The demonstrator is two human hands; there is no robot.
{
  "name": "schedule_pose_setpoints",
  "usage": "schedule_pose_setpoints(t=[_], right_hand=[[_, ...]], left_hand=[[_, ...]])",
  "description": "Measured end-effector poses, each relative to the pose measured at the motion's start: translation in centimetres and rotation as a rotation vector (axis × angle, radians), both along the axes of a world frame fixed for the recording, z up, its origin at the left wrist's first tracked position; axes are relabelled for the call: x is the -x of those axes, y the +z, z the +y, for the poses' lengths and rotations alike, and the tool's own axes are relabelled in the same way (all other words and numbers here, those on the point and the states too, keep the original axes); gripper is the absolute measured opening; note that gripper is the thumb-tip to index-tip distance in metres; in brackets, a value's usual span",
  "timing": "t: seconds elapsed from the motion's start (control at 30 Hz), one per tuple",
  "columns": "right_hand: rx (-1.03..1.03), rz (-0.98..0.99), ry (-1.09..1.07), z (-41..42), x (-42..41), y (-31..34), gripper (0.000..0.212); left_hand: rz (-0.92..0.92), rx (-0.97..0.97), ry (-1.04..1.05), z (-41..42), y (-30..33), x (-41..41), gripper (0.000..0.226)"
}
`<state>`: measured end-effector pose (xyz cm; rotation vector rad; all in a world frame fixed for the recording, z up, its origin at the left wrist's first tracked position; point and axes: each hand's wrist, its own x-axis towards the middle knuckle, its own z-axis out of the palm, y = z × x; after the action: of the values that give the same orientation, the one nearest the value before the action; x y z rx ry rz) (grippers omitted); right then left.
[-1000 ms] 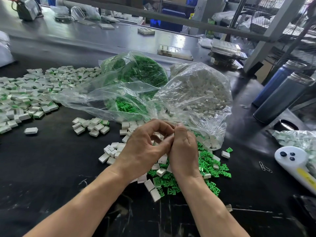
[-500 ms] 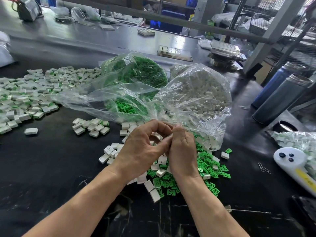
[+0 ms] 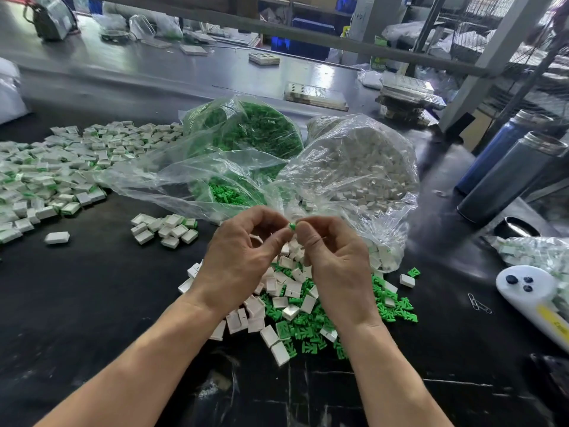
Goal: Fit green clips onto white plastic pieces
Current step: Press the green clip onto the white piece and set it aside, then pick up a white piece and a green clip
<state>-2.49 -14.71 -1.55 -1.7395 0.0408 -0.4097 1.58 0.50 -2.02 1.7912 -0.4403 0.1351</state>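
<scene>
My left hand (image 3: 243, 260) and my right hand (image 3: 335, 263) are raised over a mixed heap of loose white plastic pieces (image 3: 286, 300) and green clips (image 3: 311, 328) on the black table. A small green clip (image 3: 292, 226) shows between the fingertips of both hands, pinched there. What else my left fingers curl around is hidden. A small group of fitted pieces (image 3: 166, 229) lies to the left, and a large spread of fitted pieces (image 3: 52, 177) covers the far left.
Two clear bags stand behind my hands: a bag of green clips (image 3: 246, 137) and a bag of white pieces (image 3: 357, 167). Two dark bottles (image 3: 505, 177) stand at right. A white handheld device (image 3: 535, 297) and paper clips (image 3: 478, 303) lie near the right edge.
My hands, pressed together before, have parted slightly and a green clip now shows between the fingertips. Both hands stay over the same heap.
</scene>
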Motion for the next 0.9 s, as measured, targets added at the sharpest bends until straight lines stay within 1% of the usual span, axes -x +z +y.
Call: schedule_pose_setpoints(t=[0.07, 0.17, 0.33, 0.43, 0.5, 0.63, 0.73, 0.9], right_hand=[[0.041, -0.003, -0.003, 0.1, 0.0, 0.0, 0.001], [0.033, 0.020, 0.007, 0.0, 0.0, 0.0, 0.003], [0.045, 0.052, -0.012, 0.0, -0.3, -0.2, 0.008], [0.024, 0.079, -0.027, 0.1, -0.3, -0.4, 0.008], [0.014, 0.086, -0.062, -0.2, -0.3, -0.5, 0.009], [-0.024, 0.101, -0.121, -0.9, -0.2, -0.8, 0.011], [-0.017, 0.108, -0.129, -1.0, -0.2, -0.8, 0.012], [-0.024, 0.115, -0.137, -1.0, -0.3, -0.8, 0.013]], left_hand=[[-0.002, -0.017, -0.007, 0.1, 0.0, 0.0, 0.006], [0.015, -0.033, -0.015, 0.1, -0.1, -0.1, 0.007], [0.006, -0.026, -0.038, 0.2, 0.0, -0.2, 0.017], [-0.009, -0.067, -0.016, 0.3, 0.0, -0.2, 0.018], [-0.032, -0.142, 0.034, 0.8, -0.1, -0.4, 0.018], [-0.060, -0.369, 0.178, 2.6, -0.1, -1.1, 0.016], [-0.050, -0.471, 0.312, 4.0, 0.0, -1.7, 0.007], [-0.005, -0.631, 0.557, 6.3, 1.0, -2.9, 0.007]])
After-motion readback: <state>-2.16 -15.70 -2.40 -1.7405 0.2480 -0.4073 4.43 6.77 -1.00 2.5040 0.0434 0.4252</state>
